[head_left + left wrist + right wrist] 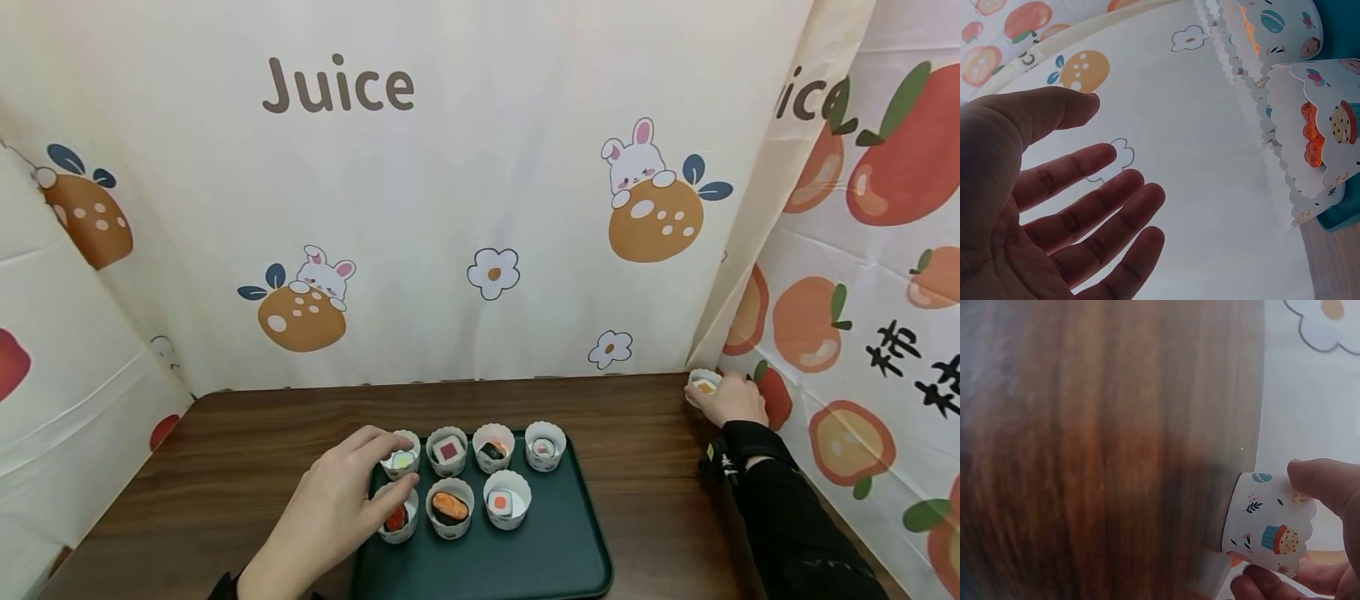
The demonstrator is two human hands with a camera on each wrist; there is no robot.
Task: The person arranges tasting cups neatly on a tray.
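My right hand (pixel 731 402) pinches a scalloped paper cup (pixel 1269 522) printed with a cupcake at the table's far right corner. Something yellowish and white shows inside that cup in the head view. Over the left end of the green tray (pixel 555 542), my left hand (pixel 330 500) hovers with fingers spread and relaxed, beside the leftmost cups. One of these paper cups (pixel 1335 119) holds orange-red roe sushi. Farther along the same row are cups with orange-topped sushi (pixel 450 507) and a white roll (pixel 500 502).
A back row of several sushi cups (pixel 447 452) stands along the tray's far edge. Printed curtains (pixel 487 167) wall in the wooden table (pixel 652 467) at the back and sides. A black band (pixel 746 442) circles the right wrist.
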